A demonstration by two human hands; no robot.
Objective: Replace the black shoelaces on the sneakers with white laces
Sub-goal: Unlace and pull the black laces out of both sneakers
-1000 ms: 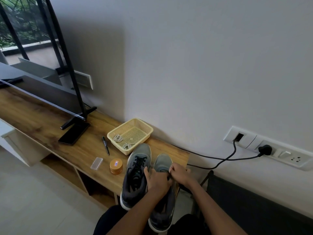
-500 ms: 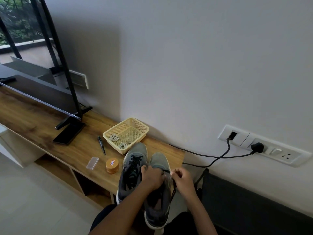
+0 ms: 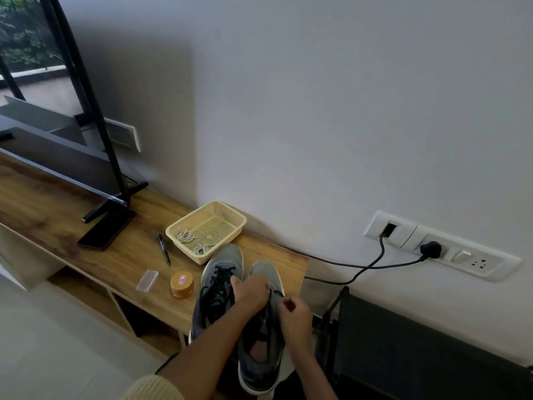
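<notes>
Two grey sneakers lie side by side at the near end of the wooden shelf, toes toward the wall. The left sneaker still carries its black lace. My left hand grips the tongue area of the right sneaker. My right hand pinches that shoe's black lace and draws it out to the right. Two coiled white laces lie in the yellow basket just beyond the toes.
Left of the shoes sit an orange round tin, a clear small box and a black pen. A TV stand foot stands further left. A black cable runs to the wall sockets. A dark chair is at right.
My right hand has moved right and back from the shoe, pulling the black lace out. My left hand stays on the right sneaker. The camera has drifted slightly.
</notes>
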